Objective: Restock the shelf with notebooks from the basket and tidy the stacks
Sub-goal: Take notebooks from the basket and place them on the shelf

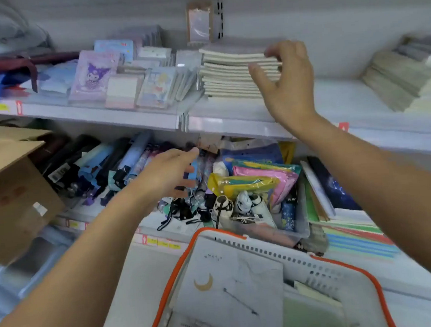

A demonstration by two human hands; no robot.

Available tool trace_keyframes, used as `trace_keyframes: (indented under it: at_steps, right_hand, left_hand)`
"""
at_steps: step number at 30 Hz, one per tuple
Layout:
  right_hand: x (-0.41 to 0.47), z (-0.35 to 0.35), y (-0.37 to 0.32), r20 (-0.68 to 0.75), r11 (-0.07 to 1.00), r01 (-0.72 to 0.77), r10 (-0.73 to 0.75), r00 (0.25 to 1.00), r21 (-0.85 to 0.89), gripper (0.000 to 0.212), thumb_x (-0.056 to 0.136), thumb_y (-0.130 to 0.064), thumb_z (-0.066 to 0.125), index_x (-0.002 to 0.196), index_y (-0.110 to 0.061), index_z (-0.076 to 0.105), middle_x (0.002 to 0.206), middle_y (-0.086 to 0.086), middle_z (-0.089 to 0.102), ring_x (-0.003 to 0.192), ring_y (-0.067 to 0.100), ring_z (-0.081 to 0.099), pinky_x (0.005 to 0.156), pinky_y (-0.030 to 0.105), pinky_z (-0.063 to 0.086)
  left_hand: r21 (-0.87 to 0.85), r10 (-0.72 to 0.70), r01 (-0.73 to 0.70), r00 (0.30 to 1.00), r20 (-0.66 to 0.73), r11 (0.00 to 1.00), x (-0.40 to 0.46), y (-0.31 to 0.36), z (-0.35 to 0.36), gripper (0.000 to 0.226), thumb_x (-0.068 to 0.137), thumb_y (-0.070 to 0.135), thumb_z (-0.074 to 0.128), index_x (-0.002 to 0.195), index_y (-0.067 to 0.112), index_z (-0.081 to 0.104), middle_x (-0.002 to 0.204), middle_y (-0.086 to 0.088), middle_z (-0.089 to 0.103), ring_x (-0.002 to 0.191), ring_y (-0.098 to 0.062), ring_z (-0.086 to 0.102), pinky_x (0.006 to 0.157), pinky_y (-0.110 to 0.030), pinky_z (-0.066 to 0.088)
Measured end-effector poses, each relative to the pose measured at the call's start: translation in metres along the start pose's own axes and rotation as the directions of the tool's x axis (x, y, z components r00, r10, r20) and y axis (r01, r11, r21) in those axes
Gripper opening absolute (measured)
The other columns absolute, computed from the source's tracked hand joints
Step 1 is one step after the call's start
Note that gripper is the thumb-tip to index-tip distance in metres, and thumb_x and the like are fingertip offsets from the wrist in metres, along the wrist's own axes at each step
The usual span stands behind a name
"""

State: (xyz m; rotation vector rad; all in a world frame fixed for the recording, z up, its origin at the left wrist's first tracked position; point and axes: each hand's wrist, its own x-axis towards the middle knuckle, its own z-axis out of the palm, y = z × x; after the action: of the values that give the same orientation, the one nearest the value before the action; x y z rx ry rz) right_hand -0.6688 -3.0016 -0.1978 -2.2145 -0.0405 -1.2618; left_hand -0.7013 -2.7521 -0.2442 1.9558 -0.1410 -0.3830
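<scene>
A stack of cream-edged notebooks [228, 73] lies on the upper shelf [232, 122]. My right hand [286, 81] is at the stack's right end, fingers spread, with fingertips touching the top notebooks. My left hand [170, 173] hovers with relaxed fingers and nothing in it, in front of the lower shelf. At the bottom of the view is the white basket with an orange rim [318, 263]. It holds a grey notebook with a moon on its cover [231, 290] and other notebooks beside it.
Cartoon-cover notebooks [91, 75] stand left of the stack. More pale stacks [402, 78] lie far right. The lower shelf holds folded umbrellas [107, 165], a clear bin of colourful pouches [256, 183] and books [330, 186]. A cardboard box [11, 182] juts in from the left.
</scene>
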Motion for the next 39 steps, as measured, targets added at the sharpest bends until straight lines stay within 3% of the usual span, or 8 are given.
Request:
trace_keyframes:
  at_steps: [3, 8, 17, 21, 25, 31, 36, 39]
  right_hand:
    - [-0.148, 0.008, -0.008, 0.456, 0.987, -0.082, 0.01, 0.89, 0.14, 0.027, 0.089, -0.039, 0.067, 0.073, -0.017, 0.065, 0.066, -0.004, 0.062, 0.063, 0.008, 0.057, 0.06, 0.03, 0.044]
    - [-0.341, 0.019, 0.074, 0.88, 0.878, -0.146, 0.469, 0.077, -0.456, 0.116, 0.05, -0.076, 0.078, 0.141, -0.015, 0.041, 0.139, 0.008, 0.044, 0.129, 0.027, 0.045, 0.101, 0.038, 0.043]
    - [-0.363, 0.022, 0.127, 0.699, 0.694, -0.463, 0.687, 0.196, -0.552, 0.137, 0.022, -0.069, 0.089, 0.14, -0.013, 0.047, 0.143, 0.006, 0.046, 0.133, 0.025, 0.042, 0.108, 0.034, 0.041]
    - [-0.34, 0.014, 0.137, 0.664, 0.615, -0.682, 0.705, 0.249, -0.397, 0.043, 0.062, -0.025, 0.093, 0.091, -0.008, 0.067, 0.092, 0.002, 0.058, 0.091, 0.023, 0.06, 0.076, 0.027, 0.043]
    - [-0.305, -0.014, 0.12, 0.821, 0.264, -0.94, 0.57, -0.029, -0.216, 0.013, 0.086, -0.003, 0.072, 0.093, -0.008, 0.062, 0.094, 0.005, 0.065, 0.066, 0.011, 0.066, 0.051, 0.022, 0.053]
    - [-0.277, -0.018, 0.107, 0.834, -0.159, -0.946, 0.528, 0.162, 0.284, 0.016, 0.093, -0.001, 0.057, 0.083, -0.013, 0.055, 0.086, 0.004, 0.073, 0.073, 0.013, 0.071, 0.064, 0.027, 0.061]
    - [-0.265, -0.001, 0.079, 0.888, -0.35, -0.848, 0.379, 0.26, 0.398, 0.052, 0.068, -0.012, 0.081, 0.114, -0.01, 0.055, 0.113, 0.011, 0.069, 0.092, 0.02, 0.07, 0.071, 0.032, 0.063]
    - [-0.278, 0.007, 0.07, 0.921, -0.082, -0.972, 0.345, 0.178, 0.219, 0.041, 0.083, -0.023, 0.071, 0.119, -0.013, 0.055, 0.114, 0.012, 0.065, 0.093, 0.028, 0.071, 0.068, 0.038, 0.062]
  left_hand:
    - [0.728, -0.1, -0.128, 0.96, 0.261, 0.673, -0.004, -0.023, 0.005, 0.044, 0.094, 0.056, 0.046, 0.119, 0.023, 0.06, 0.119, 0.004, 0.06, 0.105, -0.017, 0.058, 0.093, -0.031, 0.044]
    - [0.758, -0.364, -0.151, 0.807, 0.466, 0.635, -0.014, -0.035, 0.018, 0.034, 0.095, 0.047, 0.052, 0.122, 0.028, 0.058, 0.121, 0.008, 0.061, 0.104, -0.012, 0.064, 0.094, -0.035, 0.051]
    - [0.807, -0.313, -0.233, 0.836, 0.452, 0.542, -0.007, -0.033, 0.029, 0.044, 0.09, 0.057, 0.049, 0.121, 0.028, 0.058, 0.109, -0.001, 0.064, 0.104, -0.018, 0.062, 0.095, -0.042, 0.052]
    - [0.789, -0.314, -0.203, 0.838, 0.446, 0.579, -0.009, -0.033, 0.03, 0.043, 0.09, 0.054, 0.051, 0.121, 0.025, 0.058, 0.115, 0.003, 0.063, 0.106, -0.017, 0.062, 0.095, -0.041, 0.052]
    - [0.777, -0.364, -0.133, 0.826, 0.43, 0.616, -0.009, -0.034, 0.028, 0.037, 0.092, 0.048, 0.053, 0.106, 0.016, 0.064, 0.106, -0.006, 0.07, 0.097, -0.02, 0.068, 0.089, -0.042, 0.055]
    - [0.706, -0.531, 0.022, 0.676, 0.511, 0.707, -0.023, -0.025, 0.023, 0.063, 0.069, 0.07, 0.066, 0.103, 0.017, 0.072, 0.098, -0.016, 0.074, 0.088, -0.032, 0.073, 0.08, -0.046, 0.059]
    - [0.379, -0.18, -0.025, 0.849, 0.497, 0.925, -0.037, -0.014, 0.022, 0.048, 0.073, 0.063, 0.07, 0.113, 0.037, 0.068, 0.113, 0.013, 0.071, 0.104, -0.011, 0.068, 0.087, -0.035, 0.056]
    - [0.315, -0.011, -0.048, 0.983, 0.181, 0.948, -0.037, -0.008, 0.031, 0.03, 0.089, 0.033, 0.066, 0.119, 0.028, 0.065, 0.087, 0.008, 0.068, 0.05, 0.008, 0.061, 0.046, -0.01, 0.049]
